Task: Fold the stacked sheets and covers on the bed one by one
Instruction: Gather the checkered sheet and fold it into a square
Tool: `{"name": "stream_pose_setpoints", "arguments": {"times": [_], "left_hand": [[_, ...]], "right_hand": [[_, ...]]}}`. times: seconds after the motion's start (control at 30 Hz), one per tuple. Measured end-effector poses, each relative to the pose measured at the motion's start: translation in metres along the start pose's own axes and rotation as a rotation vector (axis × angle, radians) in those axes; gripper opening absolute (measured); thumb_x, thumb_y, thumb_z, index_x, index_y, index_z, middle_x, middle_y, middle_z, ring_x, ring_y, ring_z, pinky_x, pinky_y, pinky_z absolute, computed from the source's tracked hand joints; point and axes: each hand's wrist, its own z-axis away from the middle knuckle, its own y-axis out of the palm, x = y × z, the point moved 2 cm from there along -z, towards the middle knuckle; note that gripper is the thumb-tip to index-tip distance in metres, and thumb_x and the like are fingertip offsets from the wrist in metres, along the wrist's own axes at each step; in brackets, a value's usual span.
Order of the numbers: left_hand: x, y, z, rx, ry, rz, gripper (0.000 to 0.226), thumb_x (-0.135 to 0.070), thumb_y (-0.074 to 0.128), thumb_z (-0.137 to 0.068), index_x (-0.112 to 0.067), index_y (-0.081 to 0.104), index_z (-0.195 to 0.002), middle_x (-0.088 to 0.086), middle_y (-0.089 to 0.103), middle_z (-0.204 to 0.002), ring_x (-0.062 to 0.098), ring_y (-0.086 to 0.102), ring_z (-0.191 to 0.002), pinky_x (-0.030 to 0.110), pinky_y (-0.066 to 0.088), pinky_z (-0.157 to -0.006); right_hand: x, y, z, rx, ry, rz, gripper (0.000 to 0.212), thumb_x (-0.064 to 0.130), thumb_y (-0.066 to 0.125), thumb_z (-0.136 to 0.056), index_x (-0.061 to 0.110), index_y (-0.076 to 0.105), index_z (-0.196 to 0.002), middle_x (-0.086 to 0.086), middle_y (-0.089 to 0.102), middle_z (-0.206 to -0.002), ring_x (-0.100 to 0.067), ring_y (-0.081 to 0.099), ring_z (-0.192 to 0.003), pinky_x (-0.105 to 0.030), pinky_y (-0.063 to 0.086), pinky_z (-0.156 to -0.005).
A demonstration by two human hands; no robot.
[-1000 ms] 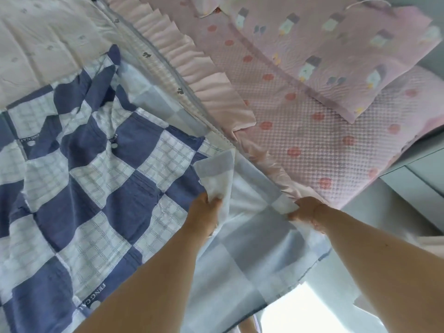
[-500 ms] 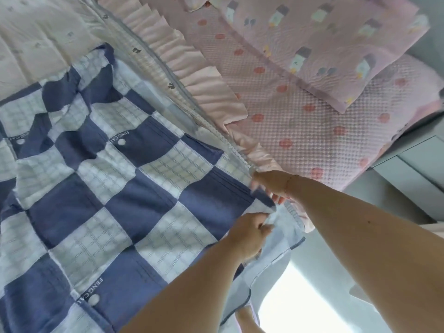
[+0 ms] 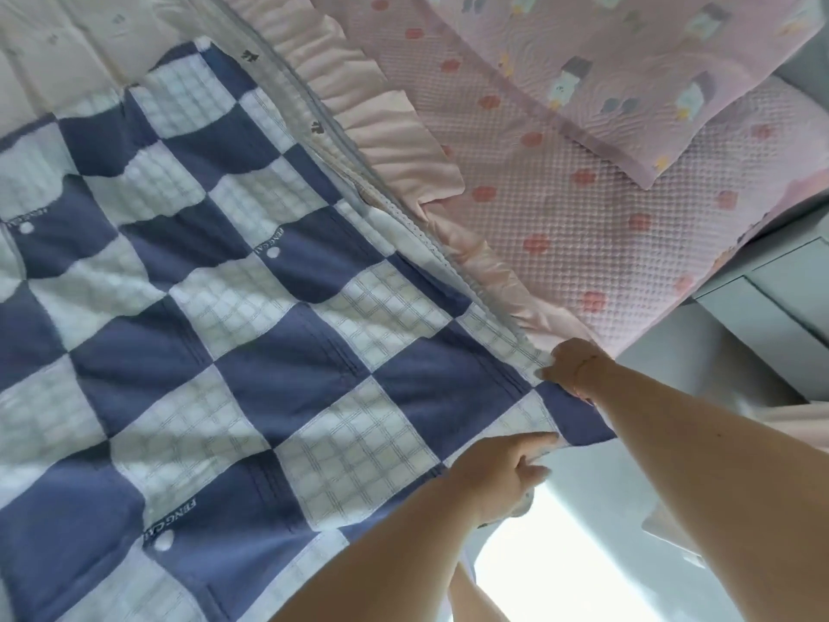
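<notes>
A blue and white checked cover (image 3: 251,334) lies spread flat over the bed, its corner at the lower right. My left hand (image 3: 502,475) pinches the cover's near edge just beside that corner. My right hand (image 3: 572,363) grips the edge at the corner's far side, next to a pale pink ruffled sheet (image 3: 381,123) that lies under the checked cover. A cream sheet (image 3: 67,51) shows beyond the cover at the top left.
A pink waffle-textured spread with red spots (image 3: 583,208) covers the bed's right side, with a pink printed pillow (image 3: 650,69) on it. A grey cabinet (image 3: 771,298) stands to the right of the bed. Pale floor (image 3: 560,576) shows below the corner.
The turned-over pale corner of the checked cover has been pulled out flat toward the lower right. Both hands moved right and down with the edge.
</notes>
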Motion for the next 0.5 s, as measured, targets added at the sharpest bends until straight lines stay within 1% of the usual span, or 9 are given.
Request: {"name": "stream_pose_setpoints", "arguments": {"times": [0.03,0.1,0.17,0.23,0.3,0.33,0.37,0.43,0.5], "left_hand": [[0.004,-0.002,0.005,-0.019,0.000,-0.052,0.044,-0.037,0.046,-0.101,-0.040,0.038,-0.145,0.001,0.059,-0.133,0.015,0.055,-0.120,0.025,0.042,-0.100],[0.012,-0.010,0.014,-0.133,-0.005,-0.117,0.046,-0.043,0.042,-0.101,-0.038,0.036,-0.146,0.000,0.058,-0.134,0.016,0.054,-0.122,0.029,0.043,-0.101],[0.022,-0.023,0.027,-0.308,-0.027,-0.136,0.045,-0.044,0.039,-0.101,-0.034,0.037,-0.145,-0.004,0.058,-0.131,0.013,0.055,-0.118,0.032,0.046,-0.097],[0.040,-0.038,0.042,-0.479,-0.090,-0.151,0.042,-0.043,0.039,-0.101,-0.029,0.042,-0.140,-0.005,0.059,-0.126,0.009,0.056,-0.111,0.030,0.048,-0.092],[0.063,-0.048,0.060,-0.602,-0.153,-0.129,0.036,-0.038,0.041,-0.100,-0.023,0.048,-0.133,-0.006,0.059,-0.125,0.011,0.057,-0.112,0.031,0.048,-0.093],[0.075,-0.051,0.070,-0.648,-0.185,-0.109,0.033,-0.035,0.043,-0.100,-0.020,0.050,-0.128,-0.006,0.060,-0.125,0.012,0.057,-0.114,0.032,0.048,-0.094],[0.087,-0.056,0.083,-0.685,-0.225,-0.102,0.029,-0.031,0.043,-0.100,-0.017,0.052,-0.124,-0.005,0.060,-0.123,0.013,0.058,-0.113,0.031,0.048,-0.092],[0.108,-0.062,0.103,-0.722,-0.320,-0.138,0.021,-0.027,0.042,-0.100,-0.016,0.054,-0.113,-0.004,0.063,-0.112,0.017,0.061,-0.103,0.029,0.046,-0.079],[0.128,-0.065,0.127,-0.754,-0.392,-0.180,0.016,-0.027,0.040,-0.100,-0.018,0.051,-0.093,-0.005,0.062,-0.090,0.018,0.060,-0.083,0.029,0.041,-0.067]], "right_hand": [[-0.007,0.003,0.000,-0.009,0.038,0.003,0.050,0.044,0.047,-0.096,0.004,0.057,-0.124,-0.012,0.058,-0.123,-0.027,0.053,-0.117,-0.029,0.041,-0.093],[-0.016,0.011,-0.001,-0.013,0.129,0.015,0.051,0.044,0.051,-0.094,0.004,0.055,-0.125,-0.013,0.055,-0.130,-0.030,0.051,-0.121,-0.035,0.044,-0.099],[-0.012,0.014,-0.002,-0.057,0.214,-0.021,0.052,0.044,0.059,-0.089,0.007,0.054,-0.126,-0.012,0.055,-0.130,-0.031,0.053,-0.119,-0.040,0.046,-0.097],[0.005,0.009,0.007,-0.201,0.239,0.016,0.050,0.042,0.064,-0.086,0.012,0.052,-0.124,-0.008,0.057,-0.124,-0.029,0.054,-0.116,-0.038,0.046,-0.089],[0.028,0.003,0.018,-0.399,0.159,0.071,0.045,0.039,0.063,-0.088,0.014,0.047,-0.121,-0.006,0.058,-0.118,-0.027,0.055,-0.112,-0.037,0.046,-0.084],[0.042,0.002,0.025,-0.457,0.087,0.047,0.040,0.034,0.062,-0.089,0.014,0.047,-0.120,-0.006,0.058,-0.115,-0.026,0.056,-0.109,-0.037,0.047,-0.082],[0.059,0.004,0.029,-0.459,0.003,-0.012,0.035,0.029,0.061,-0.089,0.014,0.048,-0.118,-0.006,0.059,-0.111,-0.027,0.057,-0.105,-0.036,0.048,-0.080],[0.092,0.014,0.036,-0.346,-0.163,-0.169,0.024,0.025,0.059,-0.089,0.014,0.049,-0.108,-0.004,0.057,-0.098,-0.026,0.058,-0.092,-0.033,0.048,-0.072],[0.129,0.029,0.048,-0.186,-0.326,-0.202,0.017,0.028,0.058,-0.091,0.015,0.050,-0.098,0.000,0.056,-0.084,-0.025,0.060,-0.084,-0.030,0.047,-0.066]]}}
